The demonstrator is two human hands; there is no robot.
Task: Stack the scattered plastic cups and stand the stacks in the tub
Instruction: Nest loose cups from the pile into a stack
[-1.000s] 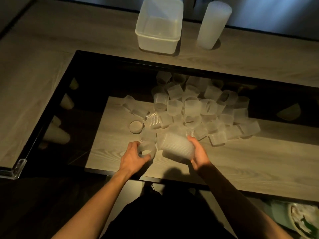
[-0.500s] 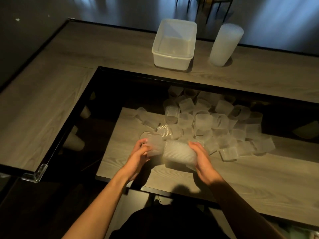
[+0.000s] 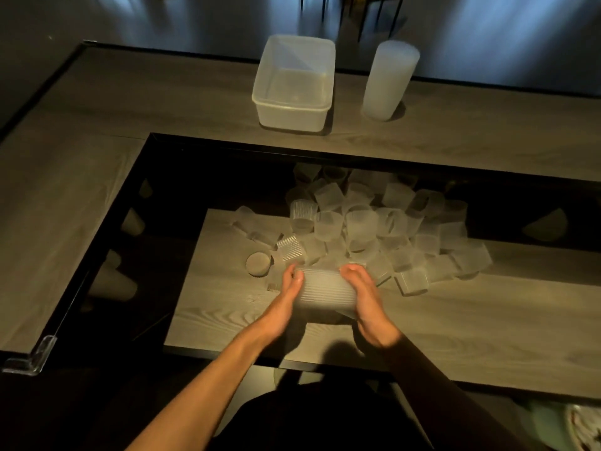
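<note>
Left hand (image 3: 290,290) grips the left end of the cup stack (image 3: 325,292), held horizontally above the counter (image 3: 227,314). Right hand (image 3: 367,304) curls around its right end. Loose cups (image 3: 374,232) lie just beyond. Tub (image 3: 294,83) stands on the far side, tall stack (image 3: 388,81) to its right.

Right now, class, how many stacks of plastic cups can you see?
2: a tall stack standing right of the tub, and a short stack held sideways between left hand and right hand. The loose pile may hide others.
</note>
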